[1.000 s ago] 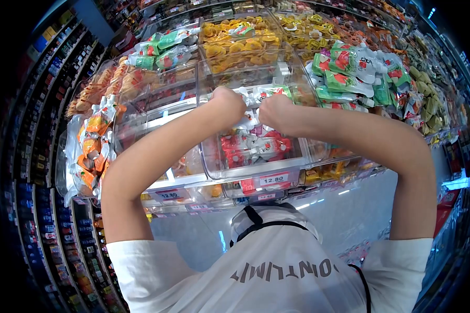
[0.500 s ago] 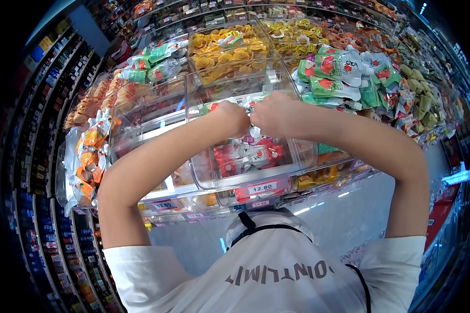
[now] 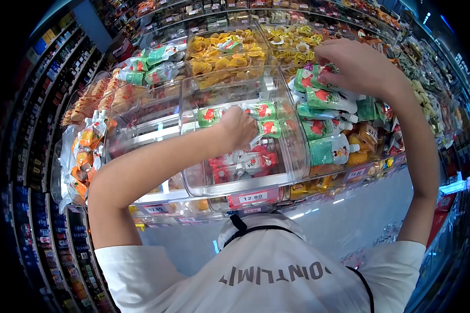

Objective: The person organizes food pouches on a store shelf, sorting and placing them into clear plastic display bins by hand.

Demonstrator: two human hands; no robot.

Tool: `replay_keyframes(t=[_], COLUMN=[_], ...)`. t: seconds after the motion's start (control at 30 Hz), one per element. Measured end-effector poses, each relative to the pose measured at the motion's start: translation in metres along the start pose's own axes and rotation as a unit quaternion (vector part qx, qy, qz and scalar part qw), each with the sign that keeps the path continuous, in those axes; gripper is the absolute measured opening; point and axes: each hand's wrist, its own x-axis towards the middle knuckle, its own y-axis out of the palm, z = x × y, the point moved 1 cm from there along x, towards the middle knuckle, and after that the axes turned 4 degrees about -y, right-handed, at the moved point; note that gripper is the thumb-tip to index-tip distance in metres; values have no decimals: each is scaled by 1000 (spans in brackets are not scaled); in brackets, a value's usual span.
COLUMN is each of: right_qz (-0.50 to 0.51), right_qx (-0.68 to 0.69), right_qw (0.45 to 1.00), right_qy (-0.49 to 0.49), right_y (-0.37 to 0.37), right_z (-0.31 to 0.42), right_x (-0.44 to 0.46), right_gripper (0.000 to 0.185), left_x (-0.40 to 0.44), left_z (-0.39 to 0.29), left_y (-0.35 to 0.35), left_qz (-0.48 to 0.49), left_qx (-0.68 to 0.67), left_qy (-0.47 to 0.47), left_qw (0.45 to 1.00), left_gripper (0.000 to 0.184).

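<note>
My left hand (image 3: 238,128) is closed over the middle of a clear plastic bin (image 3: 193,172). A green-and-white spouted pouch (image 3: 269,129) with a red fruit picture sticks out from its right side; the end in my fingers is hidden. Behind it in the bin lie similar green pouches (image 3: 261,110), and red-and-white pouches (image 3: 245,163) are nearer the front. Off to the right, my right hand (image 3: 335,65) reaches over a pile of green pouches (image 3: 331,99). Its fingers and thumb curl around a pouch at the top of that pile, which they partly cover.
A price label (image 3: 252,197) reading 12.80 hangs on the bin's front edge. Yellow-wrapped goods (image 3: 227,52) fill the bin behind. At left are orange-and-white pouches (image 3: 86,151) and stocked shelves (image 3: 42,130). Olive-green packets (image 3: 420,99) lie at the far right.
My hands were together over the clear bin. My right hand has moved right and back to the pouch pile, while my left hand stays over the bin, slightly lower.
</note>
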Motion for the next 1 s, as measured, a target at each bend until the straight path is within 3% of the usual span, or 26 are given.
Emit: replay_keyframes(t=[0.07, 0.1, 0.2, 0.3, 0.4, 0.43, 0.53, 0.63, 0.83, 1.0], right_qz=[-27, -41, -40, -66, -117, -99, -60, -66, -231, -238], right_qx=[22, 34, 45, 77, 80, 79, 85, 73, 20, 14], right_qw=[999, 999, 998, 995, 990, 992, 992, 991, 973, 970], right_qy=[-4, -5, 9, -12, -11, 12, 66, 92, 3, -41], right_y=[0, 1, 4, 2, -6, -7, -8, 5, 9, -4], right_z=[-16, -22, -29, -43, -50, -50, -44, -39, -28, -6], right_x=[-8, -12, -22, -35, -58, -65, -80, -85, -89, -85], right_gripper=[29, 31, 34, 34, 32, 32, 34, 37, 29, 23], left_x=[2, 6, 15, 13, -12, -14, 7, 40, 68, 63], left_z=[-7, -10, -15, -6, 15, 21, 28, 19, 10, 9], left_y=[3, 3, 7, 12, -75, -97, -133, -150, -162, -163], left_qz=[-72, -95, -70, -131, -103, -164, -375, -478, -470, -481], left_qx=[-25, -26, 10, -1, -164, -204, -247, -244, -254, -303], left_qy=[-1, 0, 12, 21, -23, -29, -30, -31, -61, -51], left_qw=[997, 995, 997, 991, 981, 965, 893, 843, 843, 821], left_gripper=[70, 56, 45, 39, 35, 35, 41, 50, 80, 89])
